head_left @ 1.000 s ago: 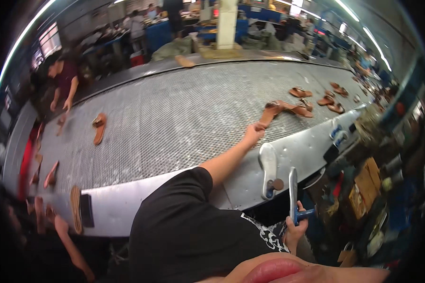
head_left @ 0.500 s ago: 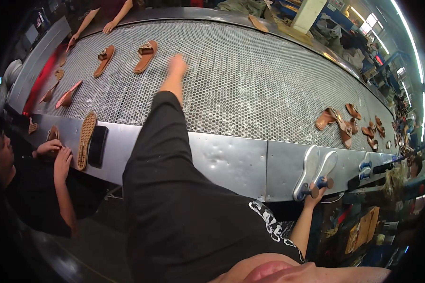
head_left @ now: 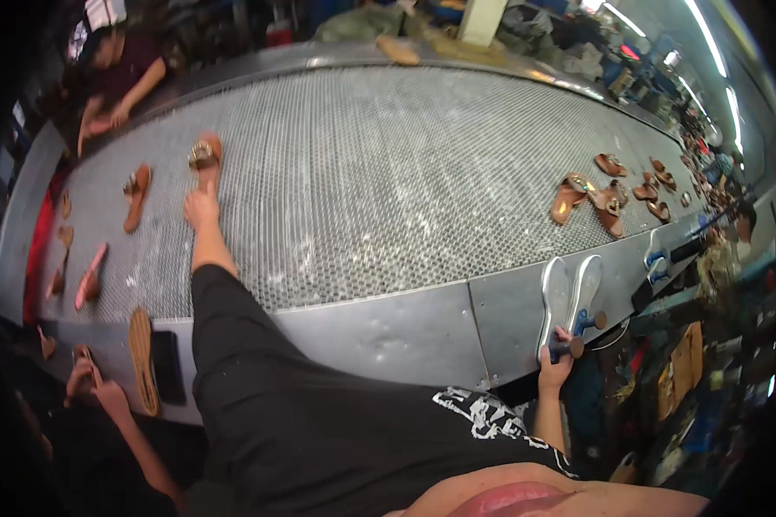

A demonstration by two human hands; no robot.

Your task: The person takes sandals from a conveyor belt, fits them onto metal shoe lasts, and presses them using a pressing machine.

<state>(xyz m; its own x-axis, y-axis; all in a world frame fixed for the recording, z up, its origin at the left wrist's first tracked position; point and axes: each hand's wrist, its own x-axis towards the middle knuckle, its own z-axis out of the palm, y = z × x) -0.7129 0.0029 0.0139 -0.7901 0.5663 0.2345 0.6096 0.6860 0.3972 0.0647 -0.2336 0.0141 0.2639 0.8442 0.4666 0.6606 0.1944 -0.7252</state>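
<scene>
My left hand [head_left: 202, 209] reaches far out over the perforated metal conveyor, its fingers closed on the heel end of a brown slide sandal [head_left: 205, 157] with an ornamented strap. The sandal lies sole down, toe pointing away from me. A second brown slide sandal [head_left: 137, 196] lies to its left. At the right, on the metal ledge, two silvery sole-shaped metal forms [head_left: 553, 297] with blue mounts and brown round knobs stand side by side. My right hand [head_left: 556, 369] is closed around the mount of the left form, just below its knob.
Several brown sandals [head_left: 608, 205] sit on the conveyor's right side. A tan sole [head_left: 144, 362] and a dark block [head_left: 169, 362] lie on the ledge [head_left: 388, 334] at left. One co-worker's hands [head_left: 95, 383] work at near left; another person [head_left: 125, 77] stands across the conveyor.
My left hand has gone from beside the sandal to its heel and closed on it. My right hand has shifted onto the left form's mount. The whole view has turned.
</scene>
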